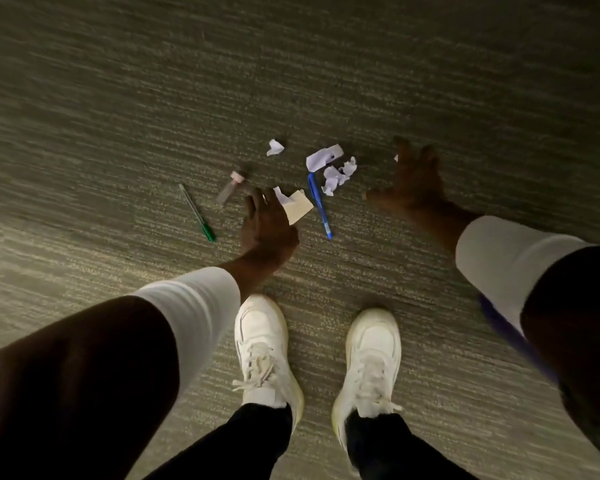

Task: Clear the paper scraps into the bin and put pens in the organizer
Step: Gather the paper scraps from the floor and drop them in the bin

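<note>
Several white paper scraps lie on the carpet: a small one [275, 147], a curled strip [323, 156] and a crumpled cluster [338, 175]. A blue pen [319, 204] lies just below the strip. A green pen [197, 213] lies to the left, and a clear tube with a pink cap [231, 187] beside it. My left hand [265, 226] reaches down over a beige paper piece [298, 206], fingers touching a white scrap [282, 195]; a grip is not visible. My right hand [413, 181] hovers to the right with fingers spread, a tiny scrap [396, 157] at its fingertips.
Dim grey-green striped carpet [118, 98] fills the view. My two white sneakers [264, 351] [373, 358] stand just below the scraps. No bin or organizer is in view.
</note>
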### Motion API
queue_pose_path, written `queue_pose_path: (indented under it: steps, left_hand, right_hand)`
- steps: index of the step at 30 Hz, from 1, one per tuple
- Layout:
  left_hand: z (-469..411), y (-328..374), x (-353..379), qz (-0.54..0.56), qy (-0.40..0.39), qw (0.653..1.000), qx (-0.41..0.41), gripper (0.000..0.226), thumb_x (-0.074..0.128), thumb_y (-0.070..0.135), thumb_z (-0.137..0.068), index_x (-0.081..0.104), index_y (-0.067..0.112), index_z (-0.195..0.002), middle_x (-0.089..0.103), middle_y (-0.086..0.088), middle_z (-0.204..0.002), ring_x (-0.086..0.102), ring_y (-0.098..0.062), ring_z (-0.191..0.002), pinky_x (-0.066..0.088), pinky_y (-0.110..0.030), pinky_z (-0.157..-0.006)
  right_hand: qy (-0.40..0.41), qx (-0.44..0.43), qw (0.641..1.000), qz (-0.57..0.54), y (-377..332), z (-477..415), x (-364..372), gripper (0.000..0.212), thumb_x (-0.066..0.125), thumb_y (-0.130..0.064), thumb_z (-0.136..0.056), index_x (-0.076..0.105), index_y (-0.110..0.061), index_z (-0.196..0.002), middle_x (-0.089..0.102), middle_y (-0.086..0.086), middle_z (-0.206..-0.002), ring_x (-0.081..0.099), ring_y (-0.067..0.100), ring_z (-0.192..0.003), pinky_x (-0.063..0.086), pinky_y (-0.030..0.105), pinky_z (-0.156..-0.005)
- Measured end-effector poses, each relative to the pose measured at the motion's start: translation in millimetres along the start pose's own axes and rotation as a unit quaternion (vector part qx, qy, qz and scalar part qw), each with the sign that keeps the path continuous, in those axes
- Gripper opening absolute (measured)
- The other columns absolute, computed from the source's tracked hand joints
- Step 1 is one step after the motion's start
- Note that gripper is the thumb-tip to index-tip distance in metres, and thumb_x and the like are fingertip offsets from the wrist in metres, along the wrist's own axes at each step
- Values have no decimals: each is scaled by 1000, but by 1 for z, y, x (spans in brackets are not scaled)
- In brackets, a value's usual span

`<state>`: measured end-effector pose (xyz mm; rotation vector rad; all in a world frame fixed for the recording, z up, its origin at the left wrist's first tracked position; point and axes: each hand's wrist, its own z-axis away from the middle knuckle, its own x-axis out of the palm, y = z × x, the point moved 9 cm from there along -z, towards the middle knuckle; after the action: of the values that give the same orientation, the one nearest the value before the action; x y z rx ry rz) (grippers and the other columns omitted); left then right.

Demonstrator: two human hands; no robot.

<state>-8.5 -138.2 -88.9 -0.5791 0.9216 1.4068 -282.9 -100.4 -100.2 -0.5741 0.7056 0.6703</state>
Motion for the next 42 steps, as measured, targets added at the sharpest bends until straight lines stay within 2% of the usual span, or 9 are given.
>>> queue_pose_path:
  steps: [6, 10, 16, 20, 23, 29, 33, 38, 42]
  left_hand:
    - [-31, 15, 18, -1, -9, 999, 32, 91, 79, 27, -89, 24, 16, -161, 17, -19, -168, 22, -41, -155, 46, -50, -115]
    - [-30, 19, 22, -37, 15, 997, 61, 68, 76, 21, -92, 43, 17, -151, 34, -16, -157, 36, -37, -144, 45, -43, -112]
    - [-32, 9, 28, 20, 19, 996, 85, 52, 73, 11, -92, 53, 15, -140, 57, -9, -138, 48, -31, -130, 45, -38, -102]
    - [-34, 3, 30, 48, 19, 996, 78, 47, 73, 13, -92, 53, 17, -135, 60, -6, -131, 53, -29, -126, 51, -43, -89]
    - [-33, 3, 32, 57, 14, 995, 86, 52, 71, 12, -89, 51, 17, -136, 59, -7, -132, 52, -29, -127, 51, -45, -91]
    - [-31, 1, 32, 121, 38, 992, 28, 34, 56, 29, -100, 58, 12, -129, 60, -15, -129, 49, -36, -125, 45, -48, -102]
    - [-27, 11, 43, 88, 13, 992, 88, 68, 79, 56, -83, 58, 11, -129, 59, -11, -125, 50, -31, -120, 40, -41, -105]
    - [-24, 3, 48, 122, 17, 990, 62, 54, 84, 28, -84, 57, 19, -130, 63, -5, -128, 55, -31, -124, 53, -46, -95]
    - [-24, -2, 38, 119, 32, 991, 55, 36, 74, 27, -90, 68, 28, -126, 69, -6, -120, 63, -32, -115, 55, -44, -85]
  right_hand:
    - [6, -102, 990, 100, -51, -27, 23, 105, 76, -65, -79, 23, -25, -160, 32, 12, -167, 24, 42, -156, 19, 59, -128]
    - [9, -182, 981, 60, -92, -15, 37, 81, 80, -44, -83, 39, -26, -150, 50, 10, -150, 48, 38, -138, 46, 54, -112]
    - [49, -211, 943, 252, -124, -14, 54, 79, 76, -38, -91, 33, -29, -157, 25, 29, -161, 39, 51, -143, 52, 53, -106]
    - [72, -244, 915, 312, -130, -9, 56, 63, 74, -26, -91, 48, -14, -147, 40, 31, -149, 54, 48, -127, 59, 49, -93]
    - [89, -261, 915, 293, -131, -3, 52, 41, 68, -18, -94, 61, -9, -133, 49, 27, -141, 59, 43, -116, 62, 46, -81]
    - [89, -241, 945, 203, -120, -4, 50, 36, 60, -9, -99, 65, -16, -134, 48, 25, -146, 57, 43, -123, 59, 51, -94]
    - [97, -224, 955, 166, -111, -2, 48, 31, 62, -8, -98, 68, -15, -127, 52, 22, -138, 60, 39, -117, 56, 45, -95]
    - [106, -197, 968, 113, -103, -2, 44, 22, 63, -14, -101, 72, -14, -121, 55, 18, -131, 63, 34, -110, 55, 41, -93]
    - [102, -170, 979, 54, -92, -3, 37, 21, 66, -16, -100, 75, -15, -120, 60, 20, -126, 67, 35, -107, 54, 38, -91]
